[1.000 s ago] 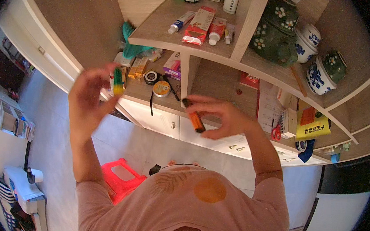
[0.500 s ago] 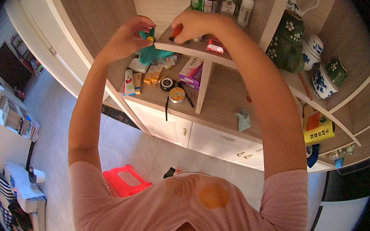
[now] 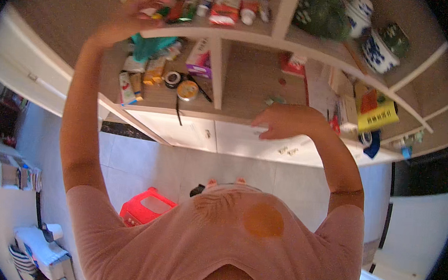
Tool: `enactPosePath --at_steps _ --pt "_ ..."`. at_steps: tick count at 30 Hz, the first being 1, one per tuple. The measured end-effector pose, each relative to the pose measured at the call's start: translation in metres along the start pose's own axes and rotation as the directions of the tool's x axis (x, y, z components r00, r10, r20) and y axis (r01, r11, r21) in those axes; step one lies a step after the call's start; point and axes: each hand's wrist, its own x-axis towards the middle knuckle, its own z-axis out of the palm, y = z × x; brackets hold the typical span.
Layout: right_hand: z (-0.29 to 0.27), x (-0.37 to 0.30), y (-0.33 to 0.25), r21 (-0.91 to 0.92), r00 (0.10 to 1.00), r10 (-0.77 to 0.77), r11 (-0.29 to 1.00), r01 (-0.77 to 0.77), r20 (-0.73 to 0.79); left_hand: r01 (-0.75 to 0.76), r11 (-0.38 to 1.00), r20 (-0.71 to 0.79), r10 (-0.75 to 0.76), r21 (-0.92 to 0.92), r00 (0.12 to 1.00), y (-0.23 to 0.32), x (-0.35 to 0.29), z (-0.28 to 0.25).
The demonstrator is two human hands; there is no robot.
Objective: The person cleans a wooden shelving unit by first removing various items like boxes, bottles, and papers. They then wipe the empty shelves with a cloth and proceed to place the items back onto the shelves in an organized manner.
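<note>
My left hand [image 3: 134,19] is raised at the left end of the upper shelf [image 3: 238,36]. Its fingers are closed round a small green and yellow object [image 3: 162,13], partly hidden and blurred. Beside it on that shelf lie a dark green packet [image 3: 188,10], a red and white box [image 3: 227,4] and small white-capped tubes [image 3: 248,15]. My right hand [image 3: 292,120] is lower, in front of the lower shelf's edge, with fingers apart and nothing visible in them. Just beyond its fingers lies a crumpled pale green tissue [image 3: 275,99].
On the lower left shelf are a teal cloth [image 3: 149,48], a purple and white box [image 3: 201,58], a round yellow tin [image 3: 187,90] and a tube [image 3: 127,89]. Blue-and-white jars [image 3: 379,51] stand to the right. A red plastic stool [image 3: 146,206] is on the floor.
My right hand has left the upper shelf and come down to the right, by the tissue. My left hand keeps the small object. The view has shifted, showing more of the right side.
</note>
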Motion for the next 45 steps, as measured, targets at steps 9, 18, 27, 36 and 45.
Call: enactPosePath --at_steps 9,18,27,36,45 --pt "0.124 0.028 0.154 0.39 0.465 0.61 0.782 -0.487 -0.642 -0.078 0.985 -0.683 -0.051 -0.156 0.729 0.054 -0.072 0.085" --pt "0.098 0.064 0.269 0.244 0.575 0.592 0.785 -0.569 -0.565 0.291 0.906 -0.566 -0.421 -0.308 0.709 0.074 -0.183 0.171" --pt "0.078 0.048 0.213 0.565 0.496 0.654 0.752 -0.34 -0.572 0.323 0.604 -0.504 -0.792 -0.729 0.344 0.084 -0.232 0.228" --pt "0.031 0.024 0.001 0.276 0.63 0.06 0.928 0.251 -0.775 0.119 0.131 -0.042 -0.828 -0.984 0.559 0.105 -0.14 0.264" --pt "0.04 0.028 -0.028 0.197 0.713 -0.114 0.92 0.338 -0.692 -0.112 -0.453 0.14 -0.486 -0.884 0.863 0.109 -0.105 0.264"
